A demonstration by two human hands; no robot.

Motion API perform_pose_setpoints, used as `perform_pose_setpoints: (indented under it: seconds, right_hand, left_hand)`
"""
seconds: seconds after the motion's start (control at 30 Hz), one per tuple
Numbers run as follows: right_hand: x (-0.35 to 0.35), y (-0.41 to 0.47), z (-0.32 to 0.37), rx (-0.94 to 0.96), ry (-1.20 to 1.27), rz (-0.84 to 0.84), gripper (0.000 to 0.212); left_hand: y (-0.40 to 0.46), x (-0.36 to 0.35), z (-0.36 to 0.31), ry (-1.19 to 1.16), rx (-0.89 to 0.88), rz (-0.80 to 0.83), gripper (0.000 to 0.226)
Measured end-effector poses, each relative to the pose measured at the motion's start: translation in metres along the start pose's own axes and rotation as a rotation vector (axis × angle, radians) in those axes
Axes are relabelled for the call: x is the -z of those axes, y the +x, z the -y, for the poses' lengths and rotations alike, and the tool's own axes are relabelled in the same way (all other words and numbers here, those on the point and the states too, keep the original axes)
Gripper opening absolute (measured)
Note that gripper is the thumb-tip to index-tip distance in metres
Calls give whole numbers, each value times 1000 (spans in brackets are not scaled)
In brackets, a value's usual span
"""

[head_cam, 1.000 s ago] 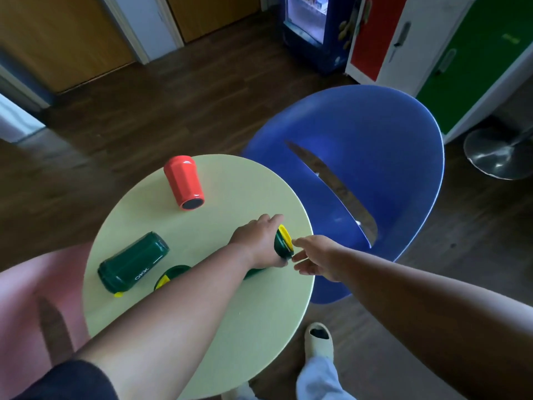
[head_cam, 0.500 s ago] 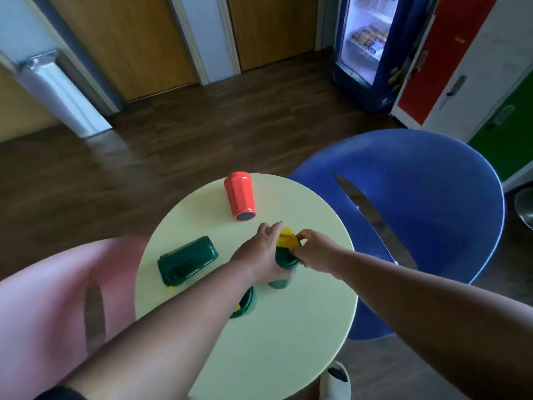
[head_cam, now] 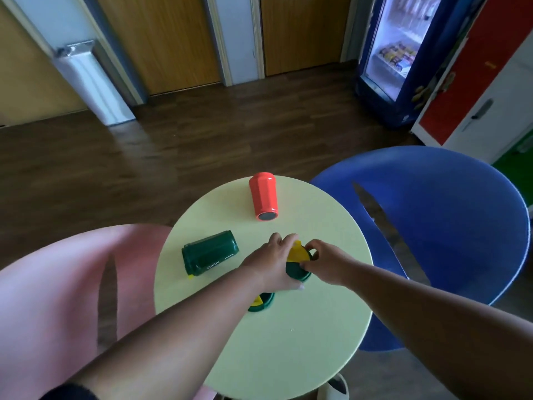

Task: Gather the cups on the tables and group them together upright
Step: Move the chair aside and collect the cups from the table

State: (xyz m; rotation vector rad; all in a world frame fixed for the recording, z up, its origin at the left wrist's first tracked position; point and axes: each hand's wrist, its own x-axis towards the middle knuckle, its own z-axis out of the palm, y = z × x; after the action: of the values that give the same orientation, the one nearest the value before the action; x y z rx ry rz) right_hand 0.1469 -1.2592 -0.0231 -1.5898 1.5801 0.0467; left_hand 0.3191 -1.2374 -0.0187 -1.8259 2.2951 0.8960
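Green cup (head_cam: 297, 271) with a yellow flip lid (head_cam: 298, 254) stands upright mid-worktop (head_cam: 302, 342) — my left hand (head_cam: 277, 264) wraps its side, my right hand (head_cam: 323, 262) pinches at the lid. Second green cup (head_cam: 210, 252) lies on its side, left of my hands. Red cup (head_cam: 264, 196) lies on its side at the far edge. Another green cup (head_cam: 262, 303) sits partly hidden under my left forearm — can't tell if it's upright.

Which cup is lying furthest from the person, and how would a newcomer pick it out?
Start at the round pale green table between the pink chair and the blue chair. Near its far edge lies the red cup on its side. It is the only red one; the others are dark green.
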Motion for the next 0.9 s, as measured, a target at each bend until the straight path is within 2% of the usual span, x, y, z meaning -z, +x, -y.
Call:
perform_pose_setpoints:
  seconds: [0.17,0.37,0.6,0.73,0.9]
  right_hand:
    - [8,3,6,13,-31,41,50]
    - [27,12,21,99,-80,30,52]
    - [33,17,64,290,-259,-50,50]
    - [16,23,98,365,-277,-43,45]
    - [-21,38,142,414,-331,42,36]
  left_hand:
    - [-7,13,1,-9,45,-55,88]
    - [-29,31,18,-186,222,-266,64]
    - [-65,32,69,-266,420,-454,54]
    - [-83,31,105,-307,468,-471,50]
    - [-91,29,157,-288,544,-433,60]
